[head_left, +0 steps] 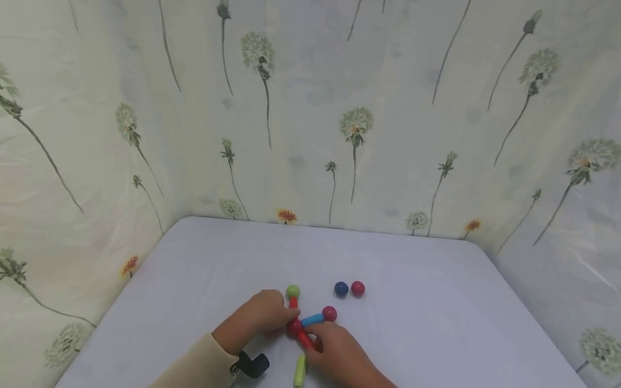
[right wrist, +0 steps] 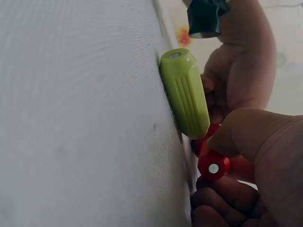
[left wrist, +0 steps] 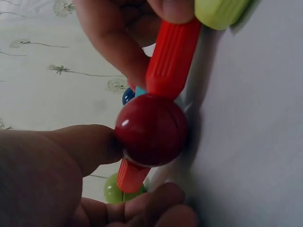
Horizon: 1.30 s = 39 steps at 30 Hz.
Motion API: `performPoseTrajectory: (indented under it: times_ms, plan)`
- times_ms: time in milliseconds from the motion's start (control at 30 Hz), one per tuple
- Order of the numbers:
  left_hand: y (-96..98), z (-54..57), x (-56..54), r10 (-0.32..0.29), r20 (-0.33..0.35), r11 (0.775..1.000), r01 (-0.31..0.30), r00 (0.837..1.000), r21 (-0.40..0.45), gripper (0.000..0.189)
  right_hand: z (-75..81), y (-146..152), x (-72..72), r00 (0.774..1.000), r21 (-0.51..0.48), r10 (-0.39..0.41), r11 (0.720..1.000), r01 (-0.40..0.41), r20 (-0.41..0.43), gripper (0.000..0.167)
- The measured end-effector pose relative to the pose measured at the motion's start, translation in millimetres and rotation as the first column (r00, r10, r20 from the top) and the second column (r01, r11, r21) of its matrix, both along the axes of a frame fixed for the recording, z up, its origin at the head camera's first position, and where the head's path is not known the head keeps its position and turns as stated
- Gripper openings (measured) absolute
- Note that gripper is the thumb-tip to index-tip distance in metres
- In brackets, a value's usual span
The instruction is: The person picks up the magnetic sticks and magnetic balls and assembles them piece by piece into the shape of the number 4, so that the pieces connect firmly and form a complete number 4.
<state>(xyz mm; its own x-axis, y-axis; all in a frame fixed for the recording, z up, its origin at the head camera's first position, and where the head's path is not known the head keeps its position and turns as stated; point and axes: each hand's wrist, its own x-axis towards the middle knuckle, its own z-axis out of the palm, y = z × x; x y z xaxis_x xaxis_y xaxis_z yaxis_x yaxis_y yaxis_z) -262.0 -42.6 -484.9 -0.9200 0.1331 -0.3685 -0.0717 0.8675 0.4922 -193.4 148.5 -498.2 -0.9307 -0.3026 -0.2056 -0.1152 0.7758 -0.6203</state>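
A dark red ball (left wrist: 151,130) forms the hub of a small magnetic stick-and-ball build on the white table. My left hand (head_left: 264,311) holds this ball, its thumb pressed to the side in the left wrist view. A red rod (head_left: 293,303) runs from the hub to a green ball (head_left: 292,291), and a light blue rod (head_left: 312,320) reaches a second red ball (head_left: 329,313). Another red rod (left wrist: 173,56) meets the hub on the near side. Between thumb and fingers my right hand (head_left: 337,350) pinches that rod, whose silver end (right wrist: 213,168) faces the right wrist camera.
A yellow-green rod (right wrist: 184,94) lies on the table (head_left: 427,312) just beside the right hand. Farther back, a dark blue ball (head_left: 341,289) and a red ball (head_left: 358,289) sit side by side. Flower-printed cloth (head_left: 310,108) surrounds the table behind and at the sides.
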Motion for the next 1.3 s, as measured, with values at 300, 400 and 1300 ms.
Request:
performPoseTrajectory:
  times_ms: [300, 400, 1300]
  plan:
    - [6.9, -8.1, 0.2, 0.005, 0.018, 0.997, -0.007, 1.000, 0.078, 0.040, 0.9, -1, 0.4, 1.000, -0.004, 0.019, 1.000, -0.019, 0.013, 0.038]
    - [8.2, -7.9, 0.3, 0.017, 0.025, 0.994, -0.019, 1.000, 0.106, 0.036, 1.6, -1, 0.6, 1.000, 0.006, 0.021, 1.000, -0.021, 0.006, 0.037]
    - [6.9, -9.9, 3.3, -0.001, 0.008, 0.996, 0.000, 1.000, 0.085, 0.040, -1.9, 0, 2.7, 0.998, -0.054, -0.029, 0.998, 0.033, 0.064, 0.036]
